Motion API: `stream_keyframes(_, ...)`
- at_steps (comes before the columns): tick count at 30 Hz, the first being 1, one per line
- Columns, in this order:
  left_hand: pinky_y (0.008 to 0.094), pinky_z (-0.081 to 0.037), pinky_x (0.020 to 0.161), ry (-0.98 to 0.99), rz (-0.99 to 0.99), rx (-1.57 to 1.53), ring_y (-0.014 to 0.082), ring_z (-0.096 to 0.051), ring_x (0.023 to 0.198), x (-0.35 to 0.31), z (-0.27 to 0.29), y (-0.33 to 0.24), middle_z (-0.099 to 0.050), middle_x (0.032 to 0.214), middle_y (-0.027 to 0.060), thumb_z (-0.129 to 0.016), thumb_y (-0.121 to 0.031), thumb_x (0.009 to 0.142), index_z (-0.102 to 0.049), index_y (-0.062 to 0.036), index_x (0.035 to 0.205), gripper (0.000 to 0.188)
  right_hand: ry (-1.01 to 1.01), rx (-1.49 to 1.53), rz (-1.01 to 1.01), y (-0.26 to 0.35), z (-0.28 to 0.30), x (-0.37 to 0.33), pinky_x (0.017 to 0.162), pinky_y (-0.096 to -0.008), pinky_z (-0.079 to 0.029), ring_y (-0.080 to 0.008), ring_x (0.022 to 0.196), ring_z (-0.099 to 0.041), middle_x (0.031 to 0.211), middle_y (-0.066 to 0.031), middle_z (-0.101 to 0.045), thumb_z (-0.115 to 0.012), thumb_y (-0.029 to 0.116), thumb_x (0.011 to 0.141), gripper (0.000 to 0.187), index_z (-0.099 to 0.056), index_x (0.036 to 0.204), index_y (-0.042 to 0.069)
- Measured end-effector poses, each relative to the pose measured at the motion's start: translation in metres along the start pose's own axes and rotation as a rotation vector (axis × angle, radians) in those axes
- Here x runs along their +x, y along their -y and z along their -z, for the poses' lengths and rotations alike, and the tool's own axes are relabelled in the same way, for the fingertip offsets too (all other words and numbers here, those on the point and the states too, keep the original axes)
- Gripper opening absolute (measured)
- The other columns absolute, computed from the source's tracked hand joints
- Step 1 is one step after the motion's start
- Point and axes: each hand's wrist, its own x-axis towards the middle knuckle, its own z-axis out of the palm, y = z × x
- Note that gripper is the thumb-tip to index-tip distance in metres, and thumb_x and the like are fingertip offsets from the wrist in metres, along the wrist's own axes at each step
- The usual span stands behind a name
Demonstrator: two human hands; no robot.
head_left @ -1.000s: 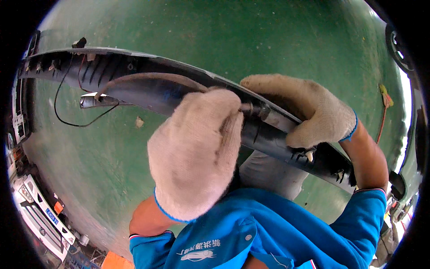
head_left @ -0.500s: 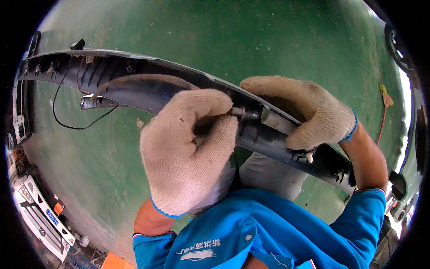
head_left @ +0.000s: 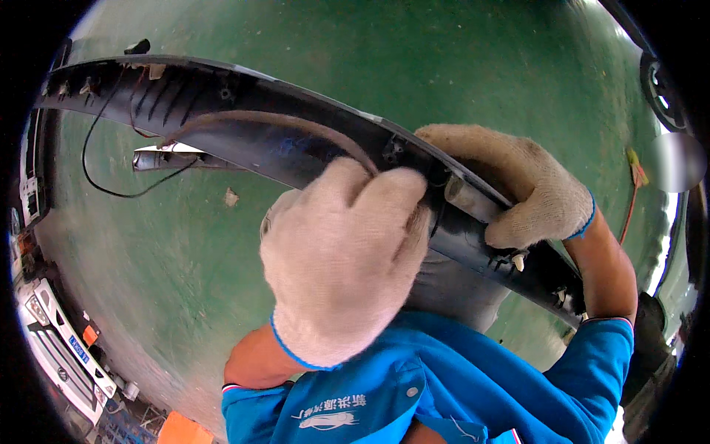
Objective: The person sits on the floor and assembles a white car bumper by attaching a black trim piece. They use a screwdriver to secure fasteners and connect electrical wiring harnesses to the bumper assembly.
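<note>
A long black plastic trim panel point(head_left: 244, 148) slants across in front of me, its ribbed inner side facing up. My right hand point(head_left: 521, 189), in a cream knitted glove, is closed around its right part, fingers over the far edge and thumb on the inside. Just beside that thumb sits a pale grey cylindrical piece point(head_left: 466, 197) on the panel. My left hand point(head_left: 344, 259), gloved alike, is curled closed against the panel with its back up. A brownish cable point(head_left: 274, 117) arches along the panel into its fingers; the cable's end is hidden there.
A white clip point(head_left: 518, 262) sticks out of the panel's near edge. Thin black wire point(head_left: 87, 166) loops off its left part, close to a silver strip point(head_left: 159, 159). Green floor point(head_left: 177, 274) spreads beneath. A white vehicle front point(head_left: 63, 359) stands lower left, and a long-handled tool point(head_left: 636, 181) lies right.
My left hand has moved right and rolled over, so its back now faces up and the cable's grey end is covered. The panel and right hand have shifted slightly right.
</note>
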Motion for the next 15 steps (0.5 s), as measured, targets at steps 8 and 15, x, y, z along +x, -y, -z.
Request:
stream_keyframes(8,0.0470,-0.056,0.069,0.068,-0.002,0.187,0.0342,-0.069,0.080,0.003,-0.021,-0.020,-0.065,0.086,0.0099,-0.075,-0.017,0.077,-0.075,-0.0139,0.100,0.023,-0.035,-0.111,0.011,0.000,-0.003,-0.005,0.106,-0.0336,-0.050,-0.0210,0.120,-0.063,0.133,-0.0152,-0.066,-0.070,0.008,0.064,0.089,-0.052,0.151,-0.001)
stream_keyframes(15,0.0433,-0.058,0.068,0.091,0.016,0.257,0.0294,-0.071,0.082,0.004,-0.028,-0.018,-0.069,0.090,0.0084,-0.076,-0.020,0.078,-0.075,-0.0130,0.091,0.015,-0.057,-0.298,0.074,-0.006,-0.005,-0.003,0.096,-0.0296,-0.051,-0.0191,0.109,-0.064,0.123,-0.0139,-0.070,-0.068,0.012,0.062,0.087,-0.055,0.148,0.003)
